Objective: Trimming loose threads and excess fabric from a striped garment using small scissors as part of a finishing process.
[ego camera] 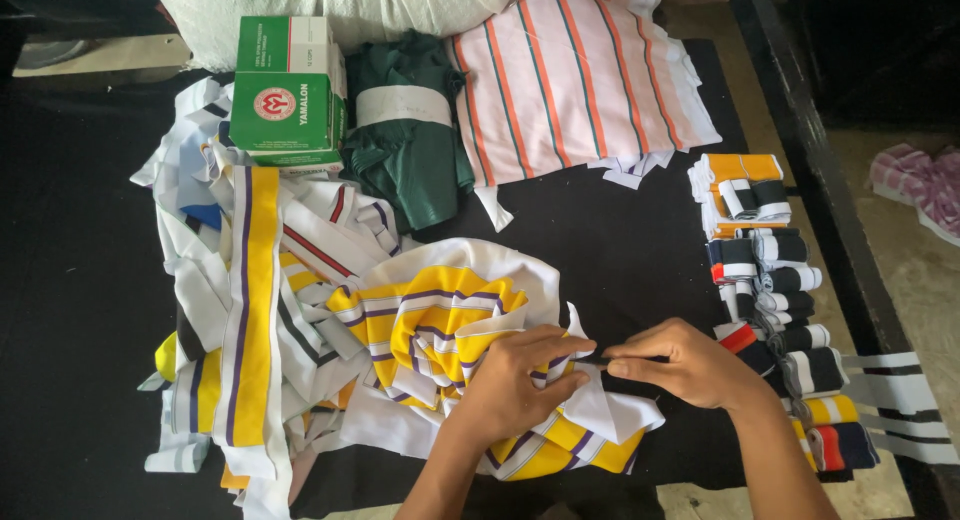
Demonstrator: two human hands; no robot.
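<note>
On the black counter [620, 250], the left hand [520, 380] presses and grips a yellow-and-white striped fabric bundle [440, 330]; the right hand [690, 365] has its fingers clenched around a thin dark tool [598, 359] beside rolled striped collars [775, 280].

A black-covered table [90, 270] stands on a pale, daylit floor [915, 270].

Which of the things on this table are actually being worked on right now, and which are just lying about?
In hand:
left hand gripping the yellow, white and purple striped fabric
right hand pinching a thin dark tool at that fabric's white edge

Lying about:
green boxes
folded green cloth
pink striped fabric
folded striped collars at right
heap of striped strips at left
</note>
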